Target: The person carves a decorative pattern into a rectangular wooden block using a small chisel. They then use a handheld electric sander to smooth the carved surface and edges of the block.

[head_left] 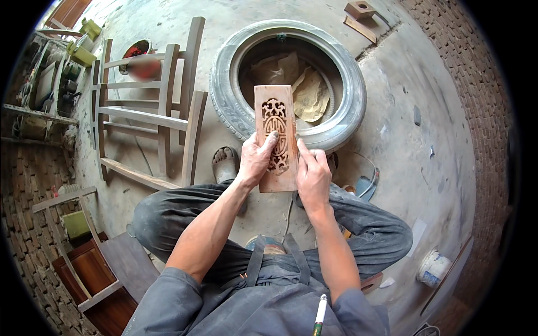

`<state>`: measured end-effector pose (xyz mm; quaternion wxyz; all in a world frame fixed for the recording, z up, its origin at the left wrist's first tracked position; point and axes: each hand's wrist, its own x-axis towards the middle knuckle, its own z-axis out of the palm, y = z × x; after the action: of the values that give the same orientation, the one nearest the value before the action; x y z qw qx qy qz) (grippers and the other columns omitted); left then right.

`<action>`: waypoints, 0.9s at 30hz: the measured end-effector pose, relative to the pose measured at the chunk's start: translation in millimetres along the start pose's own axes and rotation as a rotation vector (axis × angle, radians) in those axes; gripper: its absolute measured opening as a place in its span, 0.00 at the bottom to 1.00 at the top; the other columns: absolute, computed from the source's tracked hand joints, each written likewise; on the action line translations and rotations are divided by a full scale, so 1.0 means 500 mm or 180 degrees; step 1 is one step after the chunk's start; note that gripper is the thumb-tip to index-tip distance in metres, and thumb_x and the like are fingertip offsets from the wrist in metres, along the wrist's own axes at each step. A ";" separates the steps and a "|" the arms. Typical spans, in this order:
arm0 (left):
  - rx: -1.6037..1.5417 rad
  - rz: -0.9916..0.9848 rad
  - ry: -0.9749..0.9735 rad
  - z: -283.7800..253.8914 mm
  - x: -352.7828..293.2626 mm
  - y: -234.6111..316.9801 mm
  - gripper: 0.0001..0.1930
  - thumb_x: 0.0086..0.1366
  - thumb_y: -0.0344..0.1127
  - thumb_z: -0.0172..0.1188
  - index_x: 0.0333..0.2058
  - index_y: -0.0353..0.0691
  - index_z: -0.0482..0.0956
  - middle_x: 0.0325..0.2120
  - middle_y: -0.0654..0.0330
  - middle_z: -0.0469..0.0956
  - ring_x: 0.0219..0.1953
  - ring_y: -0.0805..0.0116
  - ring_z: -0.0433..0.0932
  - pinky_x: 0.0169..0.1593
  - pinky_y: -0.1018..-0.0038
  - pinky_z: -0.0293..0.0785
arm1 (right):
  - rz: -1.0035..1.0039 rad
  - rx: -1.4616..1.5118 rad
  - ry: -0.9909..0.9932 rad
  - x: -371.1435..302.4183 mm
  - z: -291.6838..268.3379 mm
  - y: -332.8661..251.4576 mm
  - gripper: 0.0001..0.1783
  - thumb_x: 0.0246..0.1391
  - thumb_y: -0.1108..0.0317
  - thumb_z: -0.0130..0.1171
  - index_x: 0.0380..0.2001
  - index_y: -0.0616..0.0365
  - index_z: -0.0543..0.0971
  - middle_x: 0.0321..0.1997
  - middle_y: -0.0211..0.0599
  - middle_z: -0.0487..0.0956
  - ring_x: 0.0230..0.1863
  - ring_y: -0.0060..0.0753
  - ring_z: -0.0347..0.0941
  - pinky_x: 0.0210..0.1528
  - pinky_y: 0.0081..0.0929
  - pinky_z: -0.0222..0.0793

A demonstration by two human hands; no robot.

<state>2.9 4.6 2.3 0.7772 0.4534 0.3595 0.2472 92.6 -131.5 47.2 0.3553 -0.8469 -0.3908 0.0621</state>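
Observation:
My left hand (258, 159) is closed on the left edge of a carved wooden panel (274, 182), its thumb pressed on the openwork. The panel is upright in my view, reddish brown, with a pierced oval pattern and plain ends. At the panel's right edge, my right hand (315, 176) has curled fingers, with the index finger stretched along that edge. Whatever it may pinch there is hidden. Just beyond, a grey-coated tyre (221, 95) lies flat, overlapped by the panel's upper end. Crumpled brownish sheets (311, 95) lie inside the tyre.
Unfinished wooden chair frames (151, 117) stand at left, near a bowl of red stuff (136, 49). Another wooden frame (84, 224) is lower left. A white bucket (432, 269) stands at lower right. A wood block (358, 10) lies far right. A cigarette (320, 311) shows before my chest.

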 end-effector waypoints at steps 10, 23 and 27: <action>-0.0070 0.0045 0.0006 -0.001 0.000 -0.004 0.15 0.77 0.38 0.62 0.52 0.32 0.81 0.41 0.63 0.86 0.39 0.79 0.80 0.45 0.77 0.79 | -0.0051 0.0002 -0.0021 0.036 0.012 -0.002 0.23 0.63 0.76 0.61 0.61 0.54 0.82 0.42 0.48 0.77 0.37 0.55 0.81 0.42 0.47 0.78; 0.1273 0.0080 0.0001 -0.045 0.035 -0.005 0.15 0.75 0.45 0.62 0.42 0.36 0.84 0.31 0.68 0.79 0.32 0.79 0.73 0.37 0.75 0.73 | 0.0613 -0.1362 0.1447 0.026 -0.593 0.198 0.09 0.71 0.69 0.57 0.51 0.56 0.80 0.40 0.41 0.86 0.38 0.35 0.84 0.42 0.35 0.78; 0.0772 -0.0008 -0.0164 -0.019 0.038 0.002 0.18 0.78 0.46 0.60 0.50 0.35 0.83 0.38 0.67 0.83 0.36 0.80 0.79 0.41 0.76 0.77 | 0.1155 -0.0851 0.1324 -0.252 -0.472 0.427 0.04 0.68 0.70 0.56 0.39 0.57 0.79 0.29 0.39 0.82 0.35 0.36 0.81 0.42 0.37 0.77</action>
<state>7.0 23.5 -6.4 0.7259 0.5498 0.3673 0.1892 228.2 -445.1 61.3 0.2962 -0.9366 -0.1567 -0.1021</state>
